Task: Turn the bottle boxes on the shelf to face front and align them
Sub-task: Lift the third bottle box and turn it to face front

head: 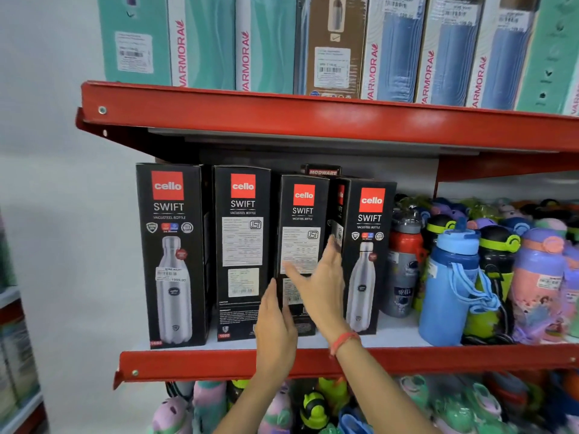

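Four black Cello Swift boxes stand upright in a row on the middle shelf [391, 336], towards its left end. The first box [172, 255], at the far left, shows its front with the bottle picture. The second box [242, 245] shows a side printed with white text panels and a barcode. The third box [300, 233] sits a little further back than the others and also shows a text side. The fourth box [366, 255] shows the bottle picture and is turned slightly, so that part of its left side is visible too.

The left hand [275, 327] rests against the lower left edge of the third box, fingers together and pointing up, thumb side on the box front. The right hand [316, 283] lies spread over the front and right edge of the same box, thumb stretched across the white label, fingertips reaching into the gap beside the fourth box. Neither hand is closed round anything; whether the box is gripped between them I cannot tell. A red band [343, 341] circles the right wrist.

Behind the row a dark box marked Modware [321, 171] peeks up. Just right of the fourth box stands a crowd of coloured bottles [451, 277]. The shelf above holds tall Varmora boxes [266, 42], and more bottles fill the shelf below.
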Motion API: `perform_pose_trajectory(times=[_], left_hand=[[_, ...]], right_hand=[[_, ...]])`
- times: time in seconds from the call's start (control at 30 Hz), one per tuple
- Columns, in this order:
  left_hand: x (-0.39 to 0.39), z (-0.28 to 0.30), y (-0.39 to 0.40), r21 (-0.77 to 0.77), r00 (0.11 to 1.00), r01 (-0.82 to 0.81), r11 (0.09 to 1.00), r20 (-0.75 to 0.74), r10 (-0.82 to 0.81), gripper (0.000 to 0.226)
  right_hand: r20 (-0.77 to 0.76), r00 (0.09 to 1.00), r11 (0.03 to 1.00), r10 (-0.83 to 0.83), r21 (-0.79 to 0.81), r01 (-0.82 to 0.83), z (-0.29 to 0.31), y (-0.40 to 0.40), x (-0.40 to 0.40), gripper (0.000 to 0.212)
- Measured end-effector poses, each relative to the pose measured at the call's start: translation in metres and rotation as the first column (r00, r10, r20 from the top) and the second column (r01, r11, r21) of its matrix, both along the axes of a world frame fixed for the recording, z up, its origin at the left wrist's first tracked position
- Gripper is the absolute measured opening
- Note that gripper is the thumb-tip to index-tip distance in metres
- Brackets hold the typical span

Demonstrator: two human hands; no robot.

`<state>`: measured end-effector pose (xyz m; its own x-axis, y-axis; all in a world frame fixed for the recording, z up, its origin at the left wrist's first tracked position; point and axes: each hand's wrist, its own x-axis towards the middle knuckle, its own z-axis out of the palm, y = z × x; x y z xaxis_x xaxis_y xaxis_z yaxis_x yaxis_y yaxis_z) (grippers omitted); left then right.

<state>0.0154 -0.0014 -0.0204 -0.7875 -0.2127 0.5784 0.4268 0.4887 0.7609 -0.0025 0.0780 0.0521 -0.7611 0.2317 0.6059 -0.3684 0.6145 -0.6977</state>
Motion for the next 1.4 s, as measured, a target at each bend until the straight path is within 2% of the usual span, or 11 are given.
perform_pose_trajectory(times=[0.13,0.3,0.53,0.63,0.7,0.87,0.93,1.03,1.2,1.3,1.4], left_hand=[[0.001,-0.005,0.002,0.049,0.996,0.014,0.999,0.084,-0.018,0.052],[0.003,-0.001,-0.002,0.059,0.996,0.014,0.998,0.088,-0.019,0.048],[0.016,0.015,-0.008,0.143,0.998,0.044,0.989,-0.055,-0.037,0.029],[0.028,0.026,-0.014,0.184,0.989,0.138,0.973,-0.069,-0.127,0.025],[0.036,0.032,-0.019,0.168,0.972,0.234,0.958,-0.049,-0.228,0.036],[0.045,0.055,-0.032,0.123,0.930,0.352,0.928,0.065,-0.361,0.106],[0.047,0.068,-0.034,0.109,0.884,0.455,0.884,0.060,-0.463,0.117],[0.050,0.083,-0.035,0.009,0.850,0.527,0.850,0.020,-0.527,0.115],[0.057,0.083,-0.032,-0.015,0.862,0.505,0.863,-0.044,-0.505,0.110],[0.053,0.080,-0.028,-0.042,0.907,0.413,0.910,-0.067,-0.415,0.107],[0.042,0.081,-0.022,-0.056,0.928,0.363,0.930,-0.070,-0.367,0.105]], right_hand=[[0.049,0.997,0.998,-0.061,-0.027,0.062,0.024,-0.018,-0.006,0.119],[0.044,0.994,0.985,-0.102,-0.133,0.107,0.030,-0.025,-0.009,0.112],[-0.066,0.995,0.989,-0.077,-0.129,0.068,0.040,-0.003,0.017,0.111],[-0.030,0.999,0.993,-0.042,-0.114,0.038,0.050,0.015,0.034,0.111],[-0.007,1.000,0.992,-0.010,-0.123,0.009,0.056,0.030,0.044,0.110],[-0.018,0.960,0.941,0.281,-0.191,-0.279,0.068,0.063,0.062,0.079],[-0.013,0.919,0.899,0.394,-0.200,-0.389,0.070,0.072,0.064,0.087],[0.022,0.860,0.849,0.509,-0.178,-0.498,0.073,0.078,0.065,0.096],[0.165,0.747,0.765,0.644,-0.137,-0.629,0.076,0.079,0.065,0.072],[0.215,0.744,0.772,0.633,-0.103,-0.627,0.076,0.076,0.062,0.065],[0.191,0.791,0.813,0.581,-0.089,-0.576,0.076,0.070,0.051,0.067]])
